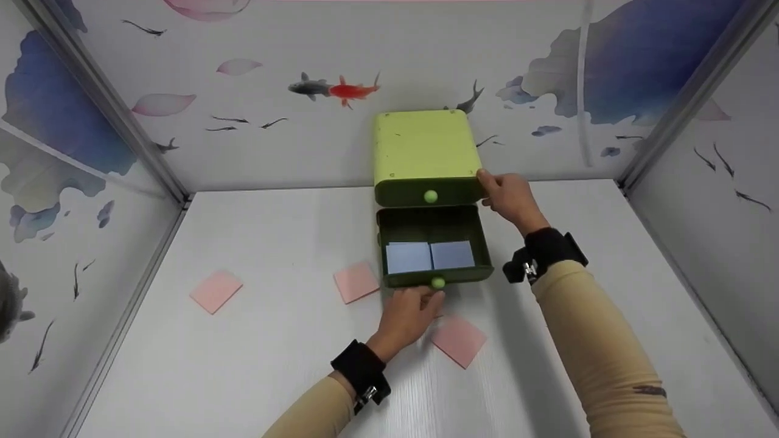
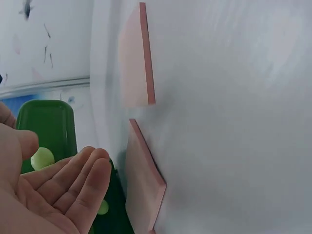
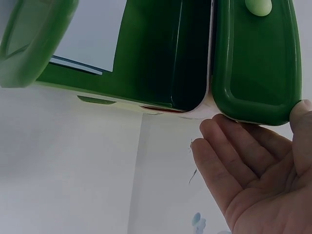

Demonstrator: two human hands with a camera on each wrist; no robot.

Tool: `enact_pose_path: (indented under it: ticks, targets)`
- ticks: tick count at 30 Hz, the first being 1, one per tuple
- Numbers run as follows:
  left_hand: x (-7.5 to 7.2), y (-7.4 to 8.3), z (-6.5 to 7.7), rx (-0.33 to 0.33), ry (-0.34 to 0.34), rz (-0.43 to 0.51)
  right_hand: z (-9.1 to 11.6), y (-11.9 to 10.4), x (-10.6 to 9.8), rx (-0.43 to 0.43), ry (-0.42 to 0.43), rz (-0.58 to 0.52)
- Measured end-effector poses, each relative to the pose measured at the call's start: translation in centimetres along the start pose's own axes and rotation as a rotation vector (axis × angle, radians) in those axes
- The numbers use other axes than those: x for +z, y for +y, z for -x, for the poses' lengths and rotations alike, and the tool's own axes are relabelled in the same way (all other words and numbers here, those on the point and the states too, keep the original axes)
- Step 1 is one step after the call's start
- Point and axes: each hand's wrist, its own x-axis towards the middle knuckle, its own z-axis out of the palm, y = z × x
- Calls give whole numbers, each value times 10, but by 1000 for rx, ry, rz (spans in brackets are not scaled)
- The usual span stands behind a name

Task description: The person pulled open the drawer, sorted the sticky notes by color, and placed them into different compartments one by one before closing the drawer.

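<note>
Left hand, fingers extended, is reaching to the front of the lower drawer, which is standing pulled out and holding blue pads; right hand, fingers straightened, is touching the right side of the green cabinet; pink pads are lying nearby

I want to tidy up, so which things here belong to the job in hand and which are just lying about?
Probably in the job:
green cabinet, right hand at its corner
open lower drawer, left hand at its front
blue squares inside it

Apparently just lying about:
three pink squares on the table
</note>
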Motion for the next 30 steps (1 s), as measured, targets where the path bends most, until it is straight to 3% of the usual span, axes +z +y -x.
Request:
enact_pose_path:
  ticks: [6,11,20,30]
  targets:
    - [10,-1,-8,-89,2,257,-1,1,-1,4,2,-26]
    - [15,-3,-12,-123,41,359,-1,1,0,-12,0,-35]
    - [10,1,-21,-128,100,340,-2,-1,1,-15,1,-4]
    - [-2,4,-47,-107,130,240,0,-6,-1,-51,64,96]
